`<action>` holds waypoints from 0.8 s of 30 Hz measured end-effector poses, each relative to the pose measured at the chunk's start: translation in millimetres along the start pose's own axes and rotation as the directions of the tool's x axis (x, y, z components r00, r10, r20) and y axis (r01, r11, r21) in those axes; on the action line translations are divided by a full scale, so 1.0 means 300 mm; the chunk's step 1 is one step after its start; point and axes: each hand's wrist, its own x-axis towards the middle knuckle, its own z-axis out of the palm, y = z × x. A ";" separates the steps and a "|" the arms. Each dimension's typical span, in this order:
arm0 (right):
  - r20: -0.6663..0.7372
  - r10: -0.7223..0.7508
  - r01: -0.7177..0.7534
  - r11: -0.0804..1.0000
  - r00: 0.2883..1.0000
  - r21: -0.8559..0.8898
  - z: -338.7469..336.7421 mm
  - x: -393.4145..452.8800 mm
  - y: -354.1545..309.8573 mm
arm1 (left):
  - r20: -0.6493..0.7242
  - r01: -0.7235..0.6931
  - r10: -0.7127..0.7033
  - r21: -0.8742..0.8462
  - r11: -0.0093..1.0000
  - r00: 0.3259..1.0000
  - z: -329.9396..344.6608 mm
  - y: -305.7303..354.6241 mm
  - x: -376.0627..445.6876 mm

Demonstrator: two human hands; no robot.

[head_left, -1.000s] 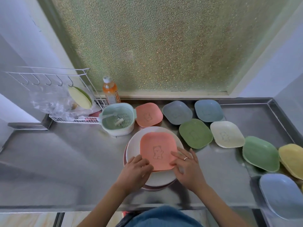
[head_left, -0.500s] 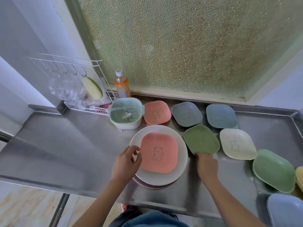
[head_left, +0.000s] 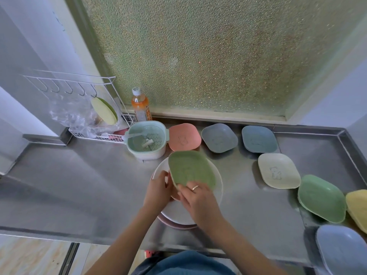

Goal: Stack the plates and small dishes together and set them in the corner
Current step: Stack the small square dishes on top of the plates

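Observation:
A green small dish (head_left: 190, 168) is held tilted over the round white plate (head_left: 217, 192), which lies on a pink plate (head_left: 174, 225). My right hand (head_left: 198, 201) grips the green dish at its near edge. My left hand (head_left: 157, 190) rests at the stack's left side, touching the dish's left edge and hiding the pink dish beneath. Loose on the steel counter (head_left: 79, 185) lie a pink dish (head_left: 183, 136), two grey-blue dishes (head_left: 219, 137) (head_left: 259, 138), a cream dish (head_left: 279, 170), another green dish (head_left: 321, 198), a yellow dish (head_left: 357, 207) and a pale blue dish (head_left: 341, 251).
A mint strainer bowl (head_left: 147, 139) stands just behind the stack. An orange drink bottle (head_left: 140, 105) is by the window. A white wire rack (head_left: 79, 108) with hooks, a plastic bag and a yellow-green plate occupies the back left corner. The counter's raised rim (head_left: 351, 155) runs along the right.
My right hand picked up the green dish from right of the stack and carried it left over the plates. My left hand stayed at the stack's left edge.

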 end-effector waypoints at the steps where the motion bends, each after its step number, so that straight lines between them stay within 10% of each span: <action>1: 0.066 0.003 -0.003 1.000 0.998 -0.009 0.018 -0.001 -0.018 | 0.007 0.009 -0.009 -0.033 0.999 1.000 -0.006 0.009 -0.002; 9: 0.363 0.142 -0.105 0.987 0.921 -0.119 0.099 0.053 -0.071 | 0.130 0.240 -0.204 -0.412 0.879 0.970 -0.050 0.000 -0.021; 13: 0.554 0.166 -0.283 0.950 0.816 0.132 0.077 0.076 -0.040 | 0.095 0.218 -0.197 -0.353 0.910 0.976 -0.058 0.016 -0.014; 19: 0.082 0.318 -0.328 0.892 0.944 0.312 -0.001 0.102 0.153 | 0.105 0.064 -0.056 -0.077 0.995 0.993 -0.053 0.047 0.028; 24: 0.171 0.635 -0.656 0.743 0.754 0.131 0.049 0.173 0.421 | 0.071 0.083 -0.080 -0.043 0.996 0.994 -0.033 0.033 0.051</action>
